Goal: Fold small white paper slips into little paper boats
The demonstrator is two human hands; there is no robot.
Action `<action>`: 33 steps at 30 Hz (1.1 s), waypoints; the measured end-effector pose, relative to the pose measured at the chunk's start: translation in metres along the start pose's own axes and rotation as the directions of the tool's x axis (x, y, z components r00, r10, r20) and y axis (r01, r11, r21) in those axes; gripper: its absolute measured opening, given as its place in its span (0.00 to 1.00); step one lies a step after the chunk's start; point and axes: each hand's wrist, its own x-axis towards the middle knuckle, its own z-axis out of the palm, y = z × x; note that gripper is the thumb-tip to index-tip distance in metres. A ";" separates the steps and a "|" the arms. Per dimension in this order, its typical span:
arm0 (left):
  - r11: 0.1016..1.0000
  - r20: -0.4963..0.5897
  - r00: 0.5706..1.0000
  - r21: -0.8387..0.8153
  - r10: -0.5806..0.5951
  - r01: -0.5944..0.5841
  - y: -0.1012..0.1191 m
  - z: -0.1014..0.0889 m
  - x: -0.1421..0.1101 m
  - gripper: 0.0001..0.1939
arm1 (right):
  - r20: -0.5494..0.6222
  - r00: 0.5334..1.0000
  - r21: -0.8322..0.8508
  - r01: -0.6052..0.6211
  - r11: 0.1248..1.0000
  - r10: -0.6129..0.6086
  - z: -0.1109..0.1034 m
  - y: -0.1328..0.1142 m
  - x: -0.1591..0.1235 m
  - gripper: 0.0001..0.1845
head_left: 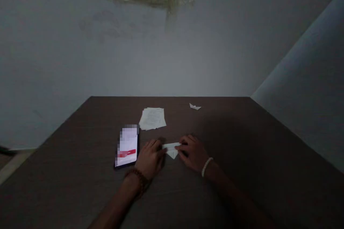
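Observation:
A small piece of folded white paper (172, 149) lies on the dark table between my two hands, its lower part tapering to a point toward me. My left hand (151, 156), with a dark beaded bracelet at the wrist, grips the paper's left end between thumb and fingers. At the right end, the fingers of my right hand (192, 151) close on the paper; a pale bracelet circles that wrist. The ends of the paper are partly hidden under my fingers.
Left of my left hand lies a phone (127, 146) with its screen lit. Behind it is a stack of printed paper sheets (153, 118). A small folded paper boat (195, 107) rests near the back of the brown table (242, 143), which meets a grey wall (209, 61).

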 end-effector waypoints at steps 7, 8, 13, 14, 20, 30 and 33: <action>0.998 -0.024 0.998 -0.025 -0.051 0.050 0.002 -0.005 0.000 0.10 | -0.047 0.998 0.002 -0.039 0.999 0.040 -0.007 0.005 -0.005 0.05; 0.998 -0.034 0.998 -0.026 -0.055 0.054 0.003 -0.005 0.000 0.10 | -0.055 0.998 -0.002 -0.039 0.999 0.039 -0.007 0.006 -0.004 0.04; 0.997 -0.043 0.996 -0.022 -0.074 0.073 0.010 -0.003 0.004 0.08 | -0.066 0.997 -0.060 -0.042 0.997 0.038 -0.010 0.012 -0.003 0.07; 0.997 -0.045 0.996 -0.015 -0.082 0.082 0.011 -0.001 0.005 0.09 | -0.059 0.998 -0.072 -0.042 0.997 0.038 -0.011 0.012 -0.002 0.08; 0.991 -0.050 0.991 0.018 -0.128 0.129 0.010 0.009 0.009 0.10 | -0.026 0.999 -0.072 -0.045 0.996 0.043 -0.010 0.008 0.002 0.08; 0.970 -0.059 0.970 -0.071 -0.235 0.231 0.009 0.011 0.009 0.09 | 0.014 0.999 -0.014 -0.048 0.999 0.049 -0.007 -0.003 0.003 0.10; 0.962 -0.058 0.963 -0.091 -0.263 0.258 0.009 0.011 0.009 0.09 | 0.020 0.999 -0.009 -0.037 0.999 0.038 -0.006 -0.003 0.003 0.09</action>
